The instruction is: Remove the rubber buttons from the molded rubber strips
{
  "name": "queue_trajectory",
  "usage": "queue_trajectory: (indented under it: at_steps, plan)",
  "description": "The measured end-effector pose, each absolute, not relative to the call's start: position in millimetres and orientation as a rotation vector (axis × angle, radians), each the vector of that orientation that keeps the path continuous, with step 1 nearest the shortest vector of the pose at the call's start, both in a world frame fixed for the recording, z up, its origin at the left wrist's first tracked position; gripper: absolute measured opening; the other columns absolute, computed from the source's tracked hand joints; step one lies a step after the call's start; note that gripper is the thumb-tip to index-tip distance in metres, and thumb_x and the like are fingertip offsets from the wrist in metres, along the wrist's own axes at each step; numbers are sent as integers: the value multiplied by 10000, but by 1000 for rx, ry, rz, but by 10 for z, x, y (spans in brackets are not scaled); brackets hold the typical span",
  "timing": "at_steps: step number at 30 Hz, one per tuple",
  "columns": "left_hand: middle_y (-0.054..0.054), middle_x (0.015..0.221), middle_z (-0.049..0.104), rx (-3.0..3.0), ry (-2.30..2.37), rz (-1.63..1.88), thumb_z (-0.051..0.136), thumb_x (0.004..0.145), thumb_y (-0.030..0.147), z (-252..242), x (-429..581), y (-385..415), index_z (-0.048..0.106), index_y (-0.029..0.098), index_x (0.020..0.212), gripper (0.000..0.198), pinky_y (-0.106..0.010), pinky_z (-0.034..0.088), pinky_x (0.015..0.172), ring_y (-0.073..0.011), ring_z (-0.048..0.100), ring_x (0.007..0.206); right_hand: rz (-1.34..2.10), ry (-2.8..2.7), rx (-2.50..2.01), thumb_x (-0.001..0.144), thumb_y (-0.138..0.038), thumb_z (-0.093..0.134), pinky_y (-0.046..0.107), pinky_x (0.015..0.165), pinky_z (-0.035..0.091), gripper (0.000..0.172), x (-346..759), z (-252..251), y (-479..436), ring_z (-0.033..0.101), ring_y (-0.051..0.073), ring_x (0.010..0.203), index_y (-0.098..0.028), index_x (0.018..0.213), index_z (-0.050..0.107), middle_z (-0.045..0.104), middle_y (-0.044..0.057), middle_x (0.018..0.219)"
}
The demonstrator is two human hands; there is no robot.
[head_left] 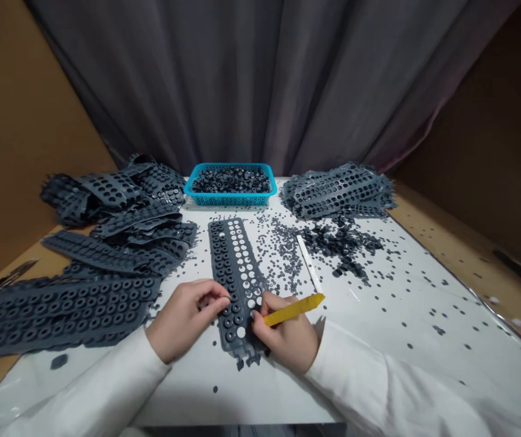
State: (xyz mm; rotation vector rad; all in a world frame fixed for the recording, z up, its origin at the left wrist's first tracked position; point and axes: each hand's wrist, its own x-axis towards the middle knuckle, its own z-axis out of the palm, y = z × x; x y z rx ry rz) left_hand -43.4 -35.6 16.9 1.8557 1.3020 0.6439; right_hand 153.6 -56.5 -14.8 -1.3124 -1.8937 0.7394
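A dark grey rubber strip [233,261] full of round rings and punched holes lies lengthwise on the white table [378,340] in front of me. My left hand [185,318] rests on the strip's left edge, fingers curled and pressing it down. My right hand [287,337] is closed around a yellow stick tool [294,309], its hidden tip against the strip's near right side. Several holes in the strip show white where rings are out.
A blue basket [230,193] of small rubber rings stands at the back centre. Piles of rubber strips lie at left [105,255] and back right [339,191]. Loose rings and dots [337,243] scatter the right side. A white stick [309,264] lies beside the strip.
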Motion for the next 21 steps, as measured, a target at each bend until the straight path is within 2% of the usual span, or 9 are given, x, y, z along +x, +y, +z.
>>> queue_trajectory:
  at_steps: [5, 9, 12, 14, 17, 21]
  plan:
    - [-2, 645, 566, 1384, 1236, 651, 602, 738, 375, 176, -418, -283, 605, 145, 799, 238, -236, 390, 550, -130, 508, 597, 1072, -1686, -1289, 785, -270, 528, 203, 441, 312, 180, 1551, -121, -542, 438, 101, 447, -198, 648, 436, 469, -43, 499]
    - [-3, 696, 560, 1008, 1074, 731, 543, 658, 235, 169, -381, -202, 522, 161, 749, 119, -220, 378, 514, -107, 504, 562, 1129, -1535, -1312, 786, -304, 569, 194, 410, 329, 238, 1557, -147, -496, 464, 98, 410, -210, 666, 385, 508, -46, 497]
    - [-2, 739, 540, 855, 950, 821, 422, 548, 150, 124, -372, -144, 468, 172, 707, 167, -226, 380, 515, -104, 492, 574, 1163, -1504, -1307, 793, -314, 575, 196, 407, 341, 274, 1548, -185, -482, 490, 103, 402, -216, 656, 359, 521, -46, 489]
    - [17, 680, 502, 936, 944, 815, 392, 532, 142, 95, -366, -133, 458, 176, 699, 182, -219, 351, 495, -92, 434, 528, 1190, -1481, -1301, 798, -318, 574, 201, 415, 354, 276, 1542, -199, -484, 511, 112, 412, -218, 660, 357, 526, -45, 487]
    - [40, 619, 457, 1406, 1080, 712, 439, 611, 131, 95, -354, -171, 497, 177, 714, 127, -212, 309, 483, -91, 384, 510, 1165, -1494, -1312, 802, -316, 562, 211, 433, 367, 273, 1535, -193, -491, 518, 122, 429, -220, 654, 354, 511, -46, 472]
    - [13, 735, 519, 2098, 1053, 493, 537, 701, 112, 169, -344, -261, 587, 176, 811, 137, -226, 387, 605, -124, 496, 663, 1026, -1619, -1336, 792, -285, 540, 219, 452, 354, 263, 1531, -158, -489, 486, 122, 443, -220, 626, 347, 486, -42, 469]
